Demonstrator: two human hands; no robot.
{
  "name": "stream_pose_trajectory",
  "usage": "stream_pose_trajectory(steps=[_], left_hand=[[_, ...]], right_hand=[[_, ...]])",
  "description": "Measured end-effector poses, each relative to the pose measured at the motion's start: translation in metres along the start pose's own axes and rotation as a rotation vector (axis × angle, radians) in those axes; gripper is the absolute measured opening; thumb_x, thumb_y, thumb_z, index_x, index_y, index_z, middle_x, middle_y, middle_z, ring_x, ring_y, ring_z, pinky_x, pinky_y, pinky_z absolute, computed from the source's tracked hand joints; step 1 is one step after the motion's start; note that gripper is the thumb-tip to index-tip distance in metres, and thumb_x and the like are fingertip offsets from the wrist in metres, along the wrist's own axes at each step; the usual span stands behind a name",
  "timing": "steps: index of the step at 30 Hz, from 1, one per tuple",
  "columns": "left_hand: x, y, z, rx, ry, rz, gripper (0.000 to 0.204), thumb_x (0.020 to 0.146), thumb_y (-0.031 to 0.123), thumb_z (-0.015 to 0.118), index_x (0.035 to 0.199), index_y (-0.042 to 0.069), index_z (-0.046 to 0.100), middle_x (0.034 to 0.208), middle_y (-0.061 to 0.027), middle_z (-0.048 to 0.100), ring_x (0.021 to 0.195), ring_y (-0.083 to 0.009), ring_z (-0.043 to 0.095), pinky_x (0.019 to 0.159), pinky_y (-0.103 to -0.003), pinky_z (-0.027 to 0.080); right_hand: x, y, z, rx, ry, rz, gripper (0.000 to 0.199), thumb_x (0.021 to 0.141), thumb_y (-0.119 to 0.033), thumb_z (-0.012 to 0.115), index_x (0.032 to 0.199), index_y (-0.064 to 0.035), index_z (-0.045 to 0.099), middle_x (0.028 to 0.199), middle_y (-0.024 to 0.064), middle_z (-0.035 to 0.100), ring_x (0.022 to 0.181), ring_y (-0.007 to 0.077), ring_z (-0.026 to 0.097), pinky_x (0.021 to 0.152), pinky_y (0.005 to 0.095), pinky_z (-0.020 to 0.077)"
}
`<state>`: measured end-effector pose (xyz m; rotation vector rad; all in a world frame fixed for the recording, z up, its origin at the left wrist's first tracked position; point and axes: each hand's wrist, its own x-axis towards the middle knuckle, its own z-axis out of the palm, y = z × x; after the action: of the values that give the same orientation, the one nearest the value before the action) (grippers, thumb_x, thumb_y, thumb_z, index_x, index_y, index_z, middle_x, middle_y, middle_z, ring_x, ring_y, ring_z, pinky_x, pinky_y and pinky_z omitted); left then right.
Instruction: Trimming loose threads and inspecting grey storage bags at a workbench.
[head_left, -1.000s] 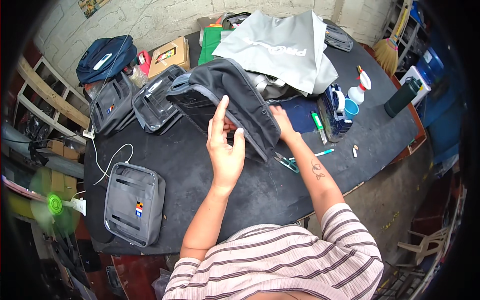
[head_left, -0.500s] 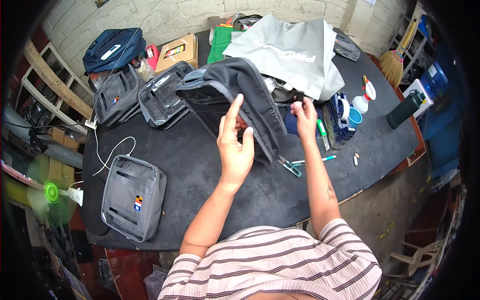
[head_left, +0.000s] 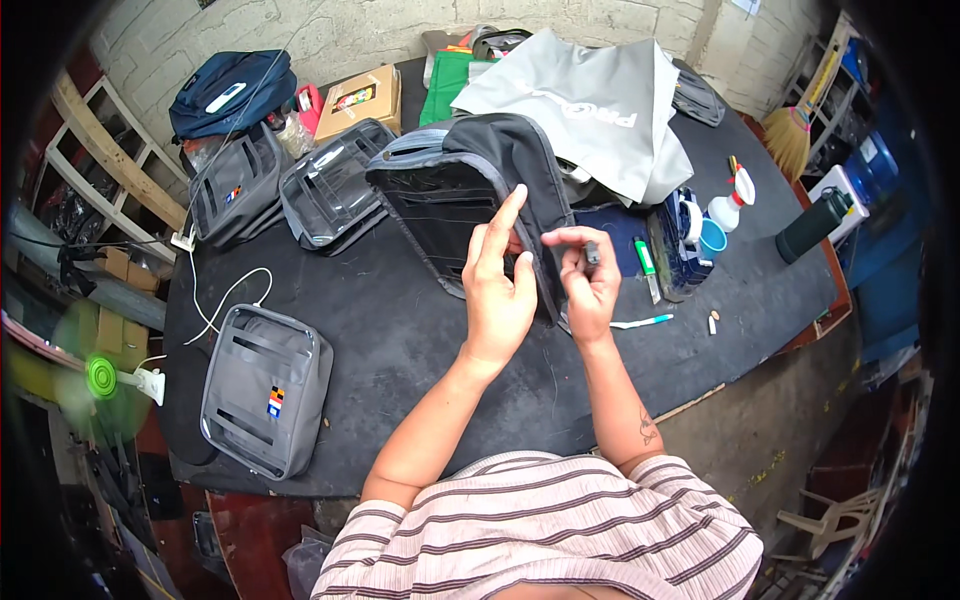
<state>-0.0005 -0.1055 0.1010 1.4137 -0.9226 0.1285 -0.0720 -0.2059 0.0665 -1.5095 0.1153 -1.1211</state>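
Spanning the near edge of the black counter: two bare forearms rising from a striped shirt.

Left hand: raised flat before the dark bag panel, fingers straight and spread a little, index uppermost; grip apart, nothing clamped, fingertips at or just over the panel's ribbed inner face, likely steadying it; contact not certain.

Right hand: thumb and forefinger pinched together on the panel's dark bound edge, a small dark piece, perhaps a zip slider, showing between the fingers; kind not clear. Panel propped up and tilted toward the wearer, probably so the edge can be worked.

Beside the right hand, on the counter: white pen-like stick, green marker, blue cup, white spray bottle, dark green flask.

Left, nearer: grey bag panel lying flat, white cable next to it.

Farther: two more grey panels, cardboard box, blue bag, grey cloth draped behind.
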Motion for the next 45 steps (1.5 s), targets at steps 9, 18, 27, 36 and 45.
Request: stream_pose_trajectory(steps=[9,18,27,36,45], left_hand=[[0.0,-0.004,0.0,0.006,0.006,-0.004,0.067,0.076,-0.015,0.054,0.139,0.01,0.048,0.095,-0.0039,0.049,0.081,-0.0101,0.049,0.076,-0.025,0.047],[-0.001,-0.003,-0.003,-0.03,0.008,-0.021,0.068,0.076,-0.016,0.053,0.139,0.009,0.047,0.097,-0.0036,0.049,0.083,-0.0095,0.049,0.076,-0.024,0.047],[0.002,-0.004,-0.009,-0.083,0.017,-0.046,0.07,0.076,-0.017,0.053,0.141,0.008,0.045,0.104,-0.002,0.05,0.084,-0.0077,0.048,0.079,-0.023,0.045],[-0.001,-0.006,-0.009,-0.051,0.014,-0.039,0.069,0.075,-0.017,0.051,0.139,0.009,0.048,0.099,-0.0027,0.05,0.082,-0.0086,0.048,0.076,-0.024,0.046],[0.0,-0.001,-0.008,-0.059,0.016,-0.044,0.069,0.075,-0.016,0.051,0.139,0.01,0.049,0.095,-0.003,0.05,0.08,-0.009,0.049,0.076,-0.025,0.047]], right_hand=[[0.003,-0.007,0.004,-0.195,-0.08,0.067,0.02,0.084,-0.012,0.059,0.098,-0.0001,0.051,0.086,0.0094,0.065,0.067,0.0103,0.055,0.062,0.0265,0.045],[0.005,-0.005,0.014,-0.204,0.043,0.041,0.018,0.088,-0.01,0.065,0.091,-0.0011,0.049,0.076,0.0036,0.061,0.059,0.0052,0.053,0.052,0.0232,0.0438],[0.008,-0.014,0.004,-0.215,-0.006,0.048,0.028,0.094,-0.028,0.057,0.097,-0.0022,0.048,0.079,0.0043,0.053,0.07,0.0113,0.048,0.064,0.028,0.0422],[0.007,-0.021,0.017,-0.516,-0.048,0.051,0.031,0.076,-0.024,0.069,0.085,-0.0024,0.049,0.072,0.0095,0.055,0.061,0.0211,0.054,0.058,0.0328,0.0453],[0.009,-0.023,0.017,-0.592,-0.079,0.005,0.025,0.076,-0.02,0.066,0.085,-0.0033,0.051,0.073,0.0128,0.059,0.064,0.0301,0.061,0.06,0.0374,0.0482]])
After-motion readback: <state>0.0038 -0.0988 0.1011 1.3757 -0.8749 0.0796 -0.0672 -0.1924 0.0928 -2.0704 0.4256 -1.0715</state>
